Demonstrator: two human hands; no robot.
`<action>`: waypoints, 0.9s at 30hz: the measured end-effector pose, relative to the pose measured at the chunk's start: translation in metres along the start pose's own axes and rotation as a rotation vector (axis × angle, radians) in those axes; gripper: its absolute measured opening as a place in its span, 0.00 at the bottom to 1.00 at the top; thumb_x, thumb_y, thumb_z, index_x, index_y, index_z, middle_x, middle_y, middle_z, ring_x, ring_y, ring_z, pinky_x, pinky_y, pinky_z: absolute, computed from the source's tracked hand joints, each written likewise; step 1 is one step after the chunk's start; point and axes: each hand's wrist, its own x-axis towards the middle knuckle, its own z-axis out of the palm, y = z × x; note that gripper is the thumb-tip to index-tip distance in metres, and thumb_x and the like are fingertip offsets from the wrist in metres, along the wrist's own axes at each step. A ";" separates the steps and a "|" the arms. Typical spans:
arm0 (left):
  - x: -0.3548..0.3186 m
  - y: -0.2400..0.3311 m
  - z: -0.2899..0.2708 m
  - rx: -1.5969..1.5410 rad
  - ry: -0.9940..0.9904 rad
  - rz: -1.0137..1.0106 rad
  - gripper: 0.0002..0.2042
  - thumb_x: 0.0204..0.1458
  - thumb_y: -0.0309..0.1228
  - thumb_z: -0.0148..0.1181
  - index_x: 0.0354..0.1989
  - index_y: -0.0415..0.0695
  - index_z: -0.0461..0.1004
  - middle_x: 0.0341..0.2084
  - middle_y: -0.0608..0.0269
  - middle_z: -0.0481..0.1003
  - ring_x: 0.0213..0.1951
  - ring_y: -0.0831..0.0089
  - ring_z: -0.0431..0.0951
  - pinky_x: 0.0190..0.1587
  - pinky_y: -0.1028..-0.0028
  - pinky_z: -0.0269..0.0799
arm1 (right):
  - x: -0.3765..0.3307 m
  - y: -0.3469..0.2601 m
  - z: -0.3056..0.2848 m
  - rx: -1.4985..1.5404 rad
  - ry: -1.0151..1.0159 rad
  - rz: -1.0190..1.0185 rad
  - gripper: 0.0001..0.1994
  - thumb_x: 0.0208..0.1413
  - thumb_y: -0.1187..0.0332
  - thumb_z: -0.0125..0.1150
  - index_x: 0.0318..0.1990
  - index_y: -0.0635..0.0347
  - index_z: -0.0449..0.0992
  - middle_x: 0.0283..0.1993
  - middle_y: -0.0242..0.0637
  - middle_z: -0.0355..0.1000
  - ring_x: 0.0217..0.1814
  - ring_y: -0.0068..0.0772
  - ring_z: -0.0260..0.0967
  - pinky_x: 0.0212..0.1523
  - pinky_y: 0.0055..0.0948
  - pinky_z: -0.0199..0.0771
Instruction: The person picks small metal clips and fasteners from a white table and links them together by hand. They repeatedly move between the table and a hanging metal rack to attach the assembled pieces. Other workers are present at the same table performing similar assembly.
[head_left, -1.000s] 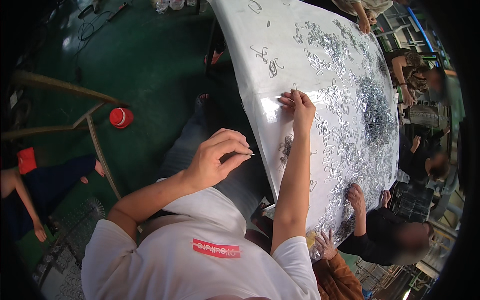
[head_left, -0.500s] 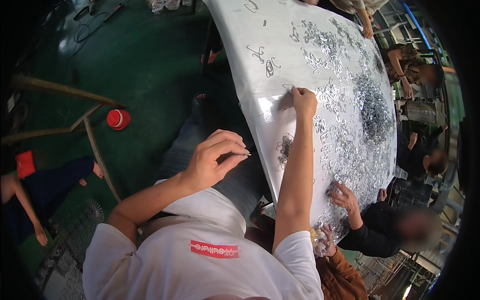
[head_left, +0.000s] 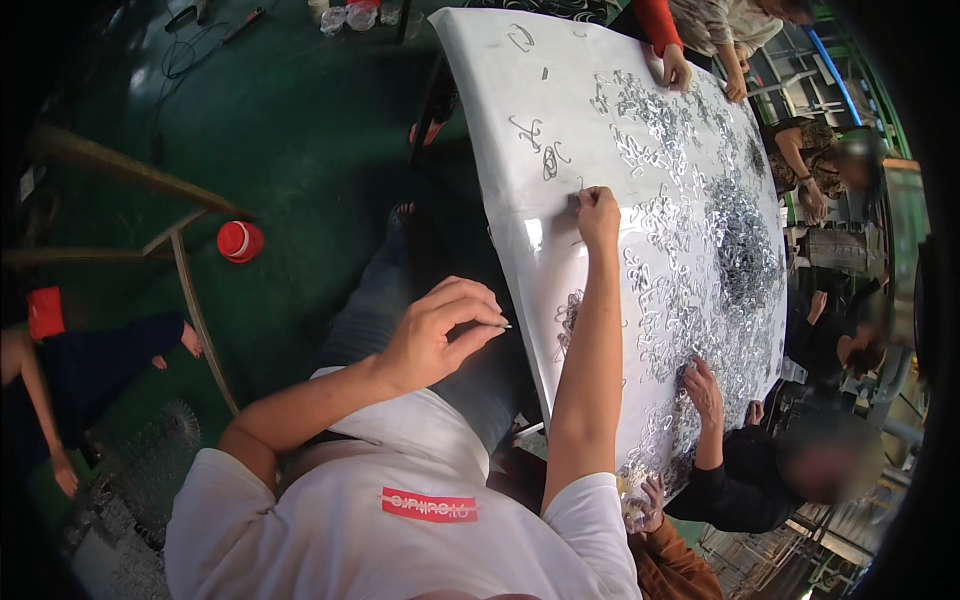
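A dark green floor (head_left: 300, 130) fills the left half of the scene. On the right stands a long table covered in smooth white sheeting (head_left: 497, 125), its near edge just beside my legs. Co-workers are gathered around its far side and both ends; a black-sleeved arm (head_left: 709, 455) reaches in from the right, a red sleeve (head_left: 657, 25) from the top. On the floor at left is a frame of brown bars (head_left: 196, 310), and next to it a round red container with a white band (head_left: 240, 241).

Silvery, curved metal pieces are strewn across the table, thickest in a glittering heap (head_left: 745, 245) toward the far side.

My left hand (head_left: 440, 328) is raised above my lap, off the table, thumb and forefinger pinched on a tiny pale tip (head_left: 508, 326); the rest of that object is hidden. My right hand (head_left: 600, 215) is over the near part of the table, fingers bent and pinching a thin dark wire piece (head_left: 581, 184) that pokes out past my fingertips. Nearer me, by the table edge, lies a small dark cluster of curved wire pieces (head_left: 569, 318).
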 end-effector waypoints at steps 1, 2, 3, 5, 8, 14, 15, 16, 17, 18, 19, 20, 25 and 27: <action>-0.001 0.000 0.001 -0.001 0.003 0.003 0.06 0.44 0.19 0.66 0.30 0.41 0.77 0.31 0.63 0.75 0.37 0.67 0.74 0.39 0.72 0.71 | -0.001 0.003 -0.004 0.138 -0.072 0.084 0.09 0.58 0.69 0.55 0.37 0.68 0.73 0.30 0.47 0.75 0.30 0.38 0.74 0.36 0.34 0.73; -0.002 -0.001 0.001 0.001 -0.003 0.007 0.06 0.44 0.19 0.66 0.30 0.41 0.77 0.31 0.63 0.75 0.37 0.67 0.74 0.39 0.72 0.71 | -0.003 0.005 -0.006 0.169 -0.119 0.070 0.08 0.58 0.69 0.55 0.38 0.67 0.73 0.28 0.44 0.74 0.27 0.33 0.72 0.32 0.31 0.72; -0.003 -0.002 0.001 0.001 -0.009 0.010 0.06 0.43 0.19 0.66 0.30 0.41 0.78 0.31 0.63 0.75 0.37 0.67 0.74 0.39 0.72 0.71 | -0.004 0.007 -0.010 0.188 -0.144 0.073 0.08 0.59 0.70 0.55 0.39 0.67 0.74 0.26 0.40 0.73 0.25 0.28 0.70 0.28 0.28 0.71; -0.004 -0.003 0.002 -0.003 -0.017 0.014 0.06 0.44 0.19 0.66 0.30 0.41 0.78 0.31 0.63 0.75 0.37 0.67 0.74 0.39 0.72 0.71 | -0.007 0.007 -0.016 0.133 -0.176 0.081 0.08 0.59 0.70 0.54 0.39 0.66 0.74 0.25 0.41 0.73 0.25 0.29 0.71 0.26 0.29 0.71; -0.005 -0.004 0.003 -0.012 -0.021 0.010 0.06 0.44 0.19 0.66 0.30 0.41 0.78 0.32 0.63 0.75 0.37 0.67 0.74 0.39 0.72 0.71 | -0.012 0.004 -0.017 -0.113 -0.135 -0.003 0.10 0.60 0.67 0.51 0.38 0.66 0.73 0.28 0.49 0.76 0.28 0.44 0.75 0.31 0.39 0.73; -0.006 -0.007 0.004 -0.029 -0.015 -0.015 0.06 0.44 0.19 0.66 0.30 0.41 0.78 0.31 0.63 0.75 0.38 0.67 0.74 0.38 0.72 0.72 | -0.027 0.004 -0.011 -0.423 0.039 -0.358 0.09 0.61 0.65 0.49 0.39 0.61 0.72 0.30 0.51 0.76 0.28 0.54 0.74 0.28 0.44 0.73; -0.006 -0.008 0.005 -0.033 -0.016 -0.019 0.06 0.44 0.19 0.66 0.30 0.41 0.78 0.31 0.63 0.75 0.38 0.67 0.74 0.38 0.72 0.72 | -0.029 0.005 -0.008 -0.413 0.060 -0.404 0.08 0.61 0.66 0.50 0.39 0.60 0.72 0.30 0.50 0.76 0.28 0.53 0.74 0.28 0.44 0.73; -0.006 -0.009 0.005 -0.034 -0.019 -0.026 0.06 0.44 0.19 0.66 0.30 0.41 0.78 0.31 0.63 0.75 0.38 0.67 0.74 0.38 0.72 0.72 | -0.031 0.005 -0.006 -0.402 0.081 -0.449 0.08 0.60 0.66 0.51 0.38 0.60 0.71 0.30 0.49 0.76 0.27 0.53 0.74 0.28 0.44 0.73; -0.005 -0.011 0.005 -0.036 -0.013 -0.025 0.06 0.44 0.19 0.66 0.30 0.41 0.78 0.31 0.63 0.75 0.38 0.67 0.74 0.38 0.72 0.72 | -0.032 0.005 -0.003 -0.396 0.098 -0.477 0.07 0.60 0.67 0.51 0.38 0.60 0.71 0.30 0.49 0.76 0.27 0.52 0.74 0.27 0.44 0.73; -0.005 -0.012 0.005 -0.036 -0.009 -0.029 0.06 0.43 0.19 0.66 0.30 0.41 0.78 0.31 0.63 0.75 0.38 0.67 0.74 0.38 0.72 0.72 | -0.033 0.005 -0.001 -0.390 0.113 -0.503 0.06 0.59 0.67 0.51 0.37 0.59 0.71 0.30 0.48 0.76 0.26 0.51 0.74 0.27 0.44 0.72; -0.004 -0.013 0.006 -0.041 -0.008 -0.035 0.06 0.43 0.19 0.66 0.30 0.41 0.78 0.31 0.63 0.75 0.37 0.67 0.74 0.38 0.72 0.72 | -0.035 0.006 0.001 -0.390 0.127 -0.512 0.05 0.59 0.68 0.52 0.37 0.59 0.70 0.29 0.47 0.76 0.26 0.51 0.74 0.26 0.44 0.72; -0.004 -0.014 0.006 -0.037 -0.020 -0.043 0.07 0.43 0.18 0.67 0.30 0.41 0.77 0.32 0.62 0.75 0.38 0.66 0.75 0.39 0.71 0.72 | -0.035 0.006 0.002 -0.386 0.134 -0.545 0.04 0.58 0.69 0.52 0.36 0.59 0.70 0.29 0.47 0.76 0.25 0.50 0.73 0.26 0.43 0.72; 0.001 -0.020 0.005 -0.055 -0.045 -0.075 0.08 0.41 0.16 0.67 0.30 0.39 0.77 0.33 0.60 0.76 0.40 0.63 0.77 0.40 0.69 0.73 | -0.032 0.009 0.008 -0.345 0.175 -0.590 0.03 0.58 0.70 0.53 0.35 0.59 0.68 0.28 0.45 0.75 0.24 0.50 0.73 0.24 0.44 0.72; 0.003 -0.023 0.006 -0.061 -0.043 -0.083 0.08 0.41 0.16 0.67 0.30 0.39 0.77 0.32 0.60 0.76 0.40 0.63 0.76 0.40 0.70 0.73 | -0.030 0.011 0.010 -0.351 0.168 -0.574 0.03 0.58 0.70 0.52 0.35 0.59 0.68 0.28 0.45 0.75 0.24 0.50 0.73 0.24 0.44 0.72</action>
